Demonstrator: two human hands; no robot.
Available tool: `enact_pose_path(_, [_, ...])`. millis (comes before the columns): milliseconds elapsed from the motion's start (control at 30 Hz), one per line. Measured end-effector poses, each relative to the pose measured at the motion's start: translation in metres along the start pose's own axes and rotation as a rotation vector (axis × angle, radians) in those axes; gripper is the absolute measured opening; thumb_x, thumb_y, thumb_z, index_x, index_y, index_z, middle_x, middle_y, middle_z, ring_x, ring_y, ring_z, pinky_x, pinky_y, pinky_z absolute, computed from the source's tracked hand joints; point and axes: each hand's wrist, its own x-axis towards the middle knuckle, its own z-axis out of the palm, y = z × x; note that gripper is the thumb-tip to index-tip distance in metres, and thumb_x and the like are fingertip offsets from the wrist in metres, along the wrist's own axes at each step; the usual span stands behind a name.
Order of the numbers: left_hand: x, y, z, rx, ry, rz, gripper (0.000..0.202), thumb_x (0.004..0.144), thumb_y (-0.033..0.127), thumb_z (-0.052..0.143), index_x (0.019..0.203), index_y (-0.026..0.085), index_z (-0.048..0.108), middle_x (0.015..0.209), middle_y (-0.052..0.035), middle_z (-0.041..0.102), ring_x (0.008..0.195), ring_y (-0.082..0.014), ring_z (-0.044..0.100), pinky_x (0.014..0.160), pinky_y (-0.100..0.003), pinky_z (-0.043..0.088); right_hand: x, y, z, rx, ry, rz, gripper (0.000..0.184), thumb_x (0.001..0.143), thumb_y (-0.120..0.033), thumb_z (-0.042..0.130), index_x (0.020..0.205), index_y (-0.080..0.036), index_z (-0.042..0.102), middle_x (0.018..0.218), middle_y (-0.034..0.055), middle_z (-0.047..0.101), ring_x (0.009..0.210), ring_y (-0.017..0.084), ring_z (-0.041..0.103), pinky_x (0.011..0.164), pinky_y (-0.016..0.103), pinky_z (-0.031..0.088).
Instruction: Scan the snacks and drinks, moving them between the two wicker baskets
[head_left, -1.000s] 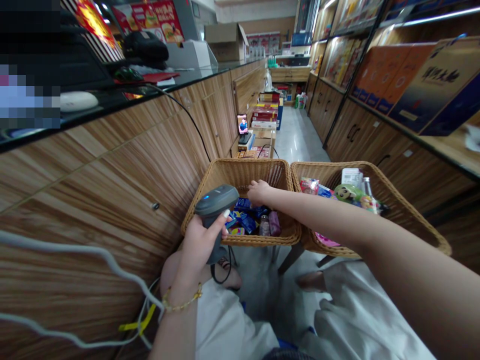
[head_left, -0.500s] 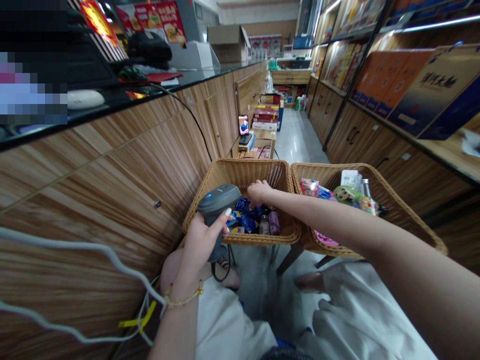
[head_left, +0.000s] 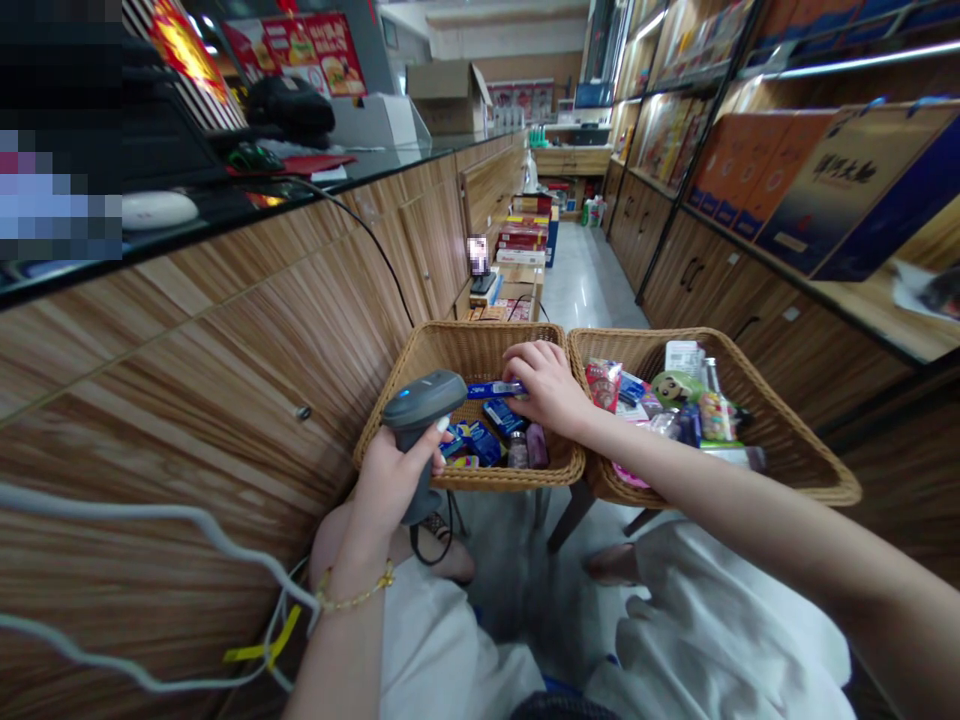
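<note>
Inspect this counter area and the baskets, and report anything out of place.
A loose white cable with a yellow tag sags across the wooden cabinet front, beside the left hand holding a barcode scanner. It looks odd because it hangs unsecured. Nothing shows spilled from either wicker basket.

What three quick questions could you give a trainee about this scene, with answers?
1. Which hand holds the scanner?
2. True or false: the two wicker baskets stand side by side.
3. What is the right hand nearest to: A, a blue packet; B, the scanner; or C, a cable?

Key: 1, the left hand; 2, true; 3, A.
</note>
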Motion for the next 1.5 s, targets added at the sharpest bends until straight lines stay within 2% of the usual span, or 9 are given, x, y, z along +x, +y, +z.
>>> enact_pose_path(233, [0.0006,0.0013,-0.0002,0.011,-0.041,-0.007,0.031,0.08,0.047,0.078,0.078,0.017,0.07,0.059,-0.0005,0.069,0.05,-0.0156,0.06,0.052,-0.025,0.05,-0.0008,-0.0002,0.0005,-0.051,0.064,0.094,0.017,0.086,-0.02,0.068,0.103,-0.023,0.064,0.13,0.0117,0.064,0.122,0.032,0.049,0.111,0.048,0.031])
enact_pose_path(600, [0.0021,0.0001,-0.0026,0.027,-0.082,-0.014,0.032,0.077,0.047,0.08,0.077,0.016,0.071,0.059,-0.0015,0.069,0.051,-0.0151,0.06,0.052,-0.025,0.05,-0.0019,-0.0009,0.0015,-0.073,0.103,0.145,0.015,0.085,-0.018,0.067,0.1,-0.021,0.066,0.124,0.0124,0.067,0.117,0.032,0.053,0.111,0.047,0.032])
enact_pose_path(867, [-0.0003,0.0045,0.0003,-0.005,-0.062,-0.022,0.031,0.077,0.046,0.08,0.078,0.016,0.071,0.061,-0.0016,0.071,0.05,-0.0148,0.059,0.052,-0.025,0.051,-0.0017,-0.0017,-0.0003,-0.079,0.103,0.146,0.017,0.085,-0.018,0.066,0.102,-0.021,0.065,0.125,0.0117,0.066,0.118,0.031,0.053,0.112,0.047,0.031])
enact_pose_path(1000, [-0.0003,0.0085,0.001,0.017,-0.087,-0.016,0.032,0.075,0.047,0.08,0.077,0.016,0.074,0.054,0.0002,0.066,0.05,-0.0161,0.06,0.053,-0.026,0.052,-0.0025,-0.0024,-0.0021,-0.082,0.089,0.135,0.02,0.086,-0.019,0.067,0.105,-0.022,0.063,0.128,0.0115,0.065,0.12,0.031,0.051,0.113,0.048,0.03])
enact_pose_path(1200, [0.0022,0.0079,0.0005,-0.02,-0.099,-0.045,0.033,0.072,0.045,0.083,0.078,0.015,0.069,0.066,-0.003,0.072,0.05,-0.0136,0.059,0.052,-0.025,0.051,-0.0027,-0.0049,-0.0055,-0.125,0.091,0.142,0.02,0.087,-0.018,0.066,0.107,-0.021,0.065,0.13,0.0134,0.065,0.121,0.032,0.051,0.115,0.049,0.027])
enact_pose_path(1500, [0.0047,0.0064,0.0003,-0.003,-0.122,-0.047,0.033,0.072,0.046,0.082,0.076,0.015,0.07,0.064,-0.0036,0.072,0.05,-0.0146,0.06,0.052,-0.025,0.051,-0.0025,-0.0042,-0.0055,-0.13,0.098,0.165,0.021,0.087,-0.018,0.065,0.108,-0.021,0.064,0.129,0.0126,0.065,0.121,0.032,0.052,0.116,0.049,0.027])
